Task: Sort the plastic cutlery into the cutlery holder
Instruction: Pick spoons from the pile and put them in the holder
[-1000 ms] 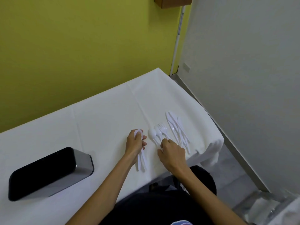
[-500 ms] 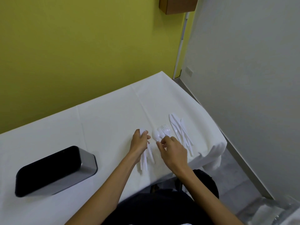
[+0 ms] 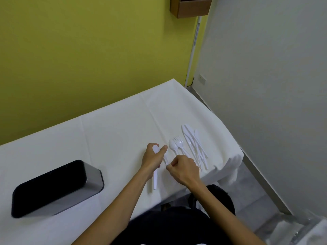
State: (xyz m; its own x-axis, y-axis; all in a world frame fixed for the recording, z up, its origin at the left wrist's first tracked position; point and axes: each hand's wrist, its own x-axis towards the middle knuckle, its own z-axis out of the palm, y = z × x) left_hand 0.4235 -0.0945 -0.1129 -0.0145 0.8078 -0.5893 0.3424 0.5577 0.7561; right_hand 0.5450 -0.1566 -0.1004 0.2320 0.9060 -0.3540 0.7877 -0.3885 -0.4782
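Note:
My left hand (image 3: 153,159) grips a bundle of white plastic spoons (image 3: 155,179), bowls up by the thumb, handles sticking out toward me. My right hand (image 3: 184,169) pinches the handle end of one more white piece beside the left hand. A loose spoon and forks (image 3: 175,145) lie on the white tablecloth just beyond my right hand. Several white knives (image 3: 194,145) lie in a pile further right. The cutlery holder (image 3: 56,187), a dark oblong box with silver walls, stands at the left, well apart from both hands.
The table (image 3: 115,131) with its white cloth ends close on the right, where the cloth hangs over the corner. A yellow-green wall runs behind it and a grey wall stands at the right. A wooden box (image 3: 192,6) hangs on the wall above.
My right hand has drawn back from the loose spoons toward the left hand, now pinching a white piece. The left hand keeps its bundle. The view has shifted slightly.

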